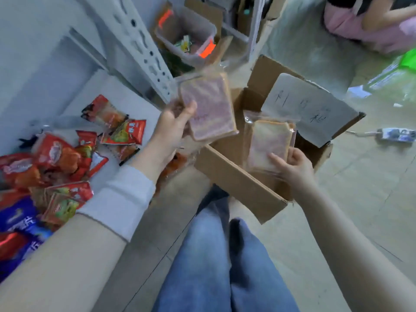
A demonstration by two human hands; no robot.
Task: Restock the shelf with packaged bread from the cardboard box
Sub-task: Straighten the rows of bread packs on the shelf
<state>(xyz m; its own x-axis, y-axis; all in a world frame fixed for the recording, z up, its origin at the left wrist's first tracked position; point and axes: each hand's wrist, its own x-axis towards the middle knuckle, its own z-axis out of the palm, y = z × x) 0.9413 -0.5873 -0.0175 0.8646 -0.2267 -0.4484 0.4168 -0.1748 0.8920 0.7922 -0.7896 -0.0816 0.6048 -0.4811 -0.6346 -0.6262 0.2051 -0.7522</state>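
Bread pk 1 (209,109): clear wrap, pinkish slices, tan crust; L hand (175,127) grips it, thumb on front, between shelf (117,95) and cardboard box (236,179).
Bread pk 2 (267,145): same look; R hand (295,167) pinches it inside box.
Shelf holds red snack pkts (67,154).

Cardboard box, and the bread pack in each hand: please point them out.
cardboard box (236,180), head view, near wall.
left-hand bread pack (210,109), head view, front face.
right-hand bread pack (267,141), head view, front face.
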